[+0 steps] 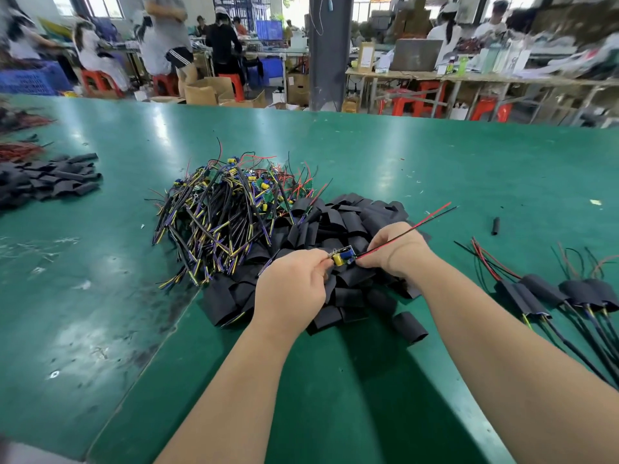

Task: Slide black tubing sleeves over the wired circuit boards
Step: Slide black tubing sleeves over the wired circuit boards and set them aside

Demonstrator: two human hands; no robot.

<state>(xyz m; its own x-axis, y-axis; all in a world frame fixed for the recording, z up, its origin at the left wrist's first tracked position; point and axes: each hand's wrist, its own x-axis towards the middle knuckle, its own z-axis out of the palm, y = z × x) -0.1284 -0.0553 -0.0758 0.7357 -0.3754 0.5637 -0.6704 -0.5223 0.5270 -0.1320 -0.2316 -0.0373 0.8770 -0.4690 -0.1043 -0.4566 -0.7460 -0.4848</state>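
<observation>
Surface (402, 155): green; sleeve pile (338, 226) at centre.
Board pile (227, 209): touching sleeve pile, left side.
Sleeved boards (552, 296): right of sleeve pile, apart.
Left hand (291, 289): pinching circuit board (343, 257) over sleeve pile.
Right hand (395, 252): pinching the board's red-black wires (435, 216).

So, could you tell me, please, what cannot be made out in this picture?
All in the head view:
- Left hand's curled fingers, at the board: hidden by its back.
- Right hand's grip on the wires: hidden by its back.
- Rightmost finished sleeve: cut off at the right edge.
- Far sleeve pile: cut off at the left edge.
</observation>
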